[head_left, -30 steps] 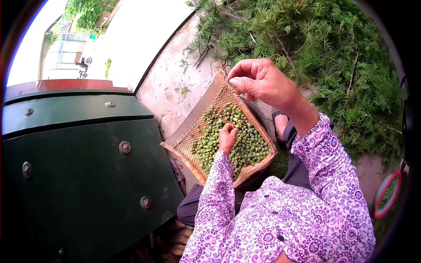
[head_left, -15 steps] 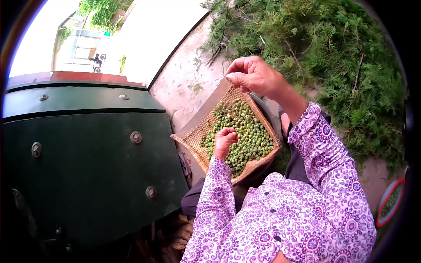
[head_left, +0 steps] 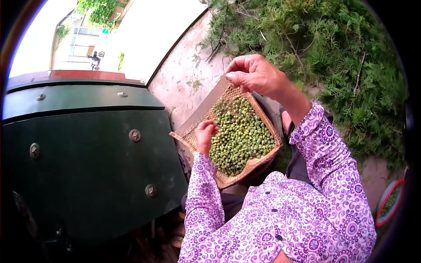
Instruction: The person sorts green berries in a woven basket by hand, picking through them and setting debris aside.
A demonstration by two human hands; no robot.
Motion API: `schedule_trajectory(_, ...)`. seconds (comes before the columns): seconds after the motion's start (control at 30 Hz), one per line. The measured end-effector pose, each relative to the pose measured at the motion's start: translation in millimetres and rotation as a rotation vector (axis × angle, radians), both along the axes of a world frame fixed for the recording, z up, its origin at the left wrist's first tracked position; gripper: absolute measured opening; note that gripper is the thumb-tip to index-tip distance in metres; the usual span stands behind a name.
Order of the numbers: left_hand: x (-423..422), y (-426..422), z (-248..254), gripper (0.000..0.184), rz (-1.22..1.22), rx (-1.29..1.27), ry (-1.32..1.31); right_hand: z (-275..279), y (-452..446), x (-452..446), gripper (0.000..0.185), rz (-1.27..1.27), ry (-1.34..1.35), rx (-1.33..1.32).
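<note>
A woven winnowing basket (head_left: 234, 179) holds a heap of small round green fruits or cones (head_left: 245, 136); I cannot tell which. Over its left part, beside the heap, my left hand (head_left: 205, 133) is closed with the fingers curled in. Whatever it may hold is hidden. Raised above the basket's far corner, my right hand (head_left: 256, 76) pinches thumb and forefinger together. Anything between those fingertips is too small or hidden to make out. Both hands appear above the basket rather than resting on the heap.
A large dark green metal panel with star-shaped studs (head_left: 92, 175) stands close on the left. Cut evergreen branches (head_left: 315, 57) are piled on the right. At the lower right is a red-rimmed round container (head_left: 390, 201). Pale ground (head_left: 184, 65) lies beyond the basket.
My left hand has moved left and slightly up, from above the green heap to the basket's left part. My right hand stays almost where it was, still pinched.
</note>
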State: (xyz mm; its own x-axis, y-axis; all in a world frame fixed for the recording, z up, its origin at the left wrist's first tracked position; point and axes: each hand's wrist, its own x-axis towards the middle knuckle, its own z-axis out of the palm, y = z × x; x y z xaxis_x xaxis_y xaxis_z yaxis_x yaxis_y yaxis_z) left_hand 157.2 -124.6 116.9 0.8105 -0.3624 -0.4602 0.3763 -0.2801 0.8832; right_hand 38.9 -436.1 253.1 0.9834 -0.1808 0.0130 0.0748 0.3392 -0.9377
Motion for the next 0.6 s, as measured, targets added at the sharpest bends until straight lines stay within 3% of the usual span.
schedule_trajectory(0.07, 42, 6, 10, 0.026, 0.240, -0.058, -0.305, 4, -1, -1, 0.016, -0.004, 0.008, 0.011)
schedule_trajectory(0.1, 59, 10, 6, 0.034, 0.191, 0.149, -0.553, 4, 0, 0, 0.016, -0.016, 0.017, 0.018)
schedule_trajectory(0.13, 64, 13, -1, 0.034, 0.194, 0.148, -0.553, 5, 0, 1, 0.016, -0.014, 0.016, 0.016)
schedule_trajectory(0.2, 73, 15, -18, 0.048, -0.021, 0.592, -0.608, 7, 0, 2, 0.015, -0.029, 0.018, 0.019)
schedule_trajectory(0.23, 69, 15, -32, 0.054, -0.126, 0.692, -0.600, 9, 0, 2, 0.014, -0.014, 0.025, 0.021)
schedule_trajectory(0.27, 63, 10, -43, 0.057, -0.300, 0.758, -0.750, 11, 0, 2, 0.014, -0.010, 0.003, 0.037)
schedule_trajectory(0.47, 47, -10, -96, 0.077, -0.419, 0.890, -0.503, 5, 5, 7, 0.015, -0.011, 0.034, 0.047)
schedule_trajectory(0.53, 47, -16, -104, 0.078, -0.490, 0.834, -0.458, 6, 4, 8, 0.016, 0.003, 0.036, 0.070)
schedule_trajectory(0.6, 32, -25, -105, 0.075, -0.565, 0.976, -0.403, 8, 5, 10, 0.016, -0.003, 0.046, 0.057)
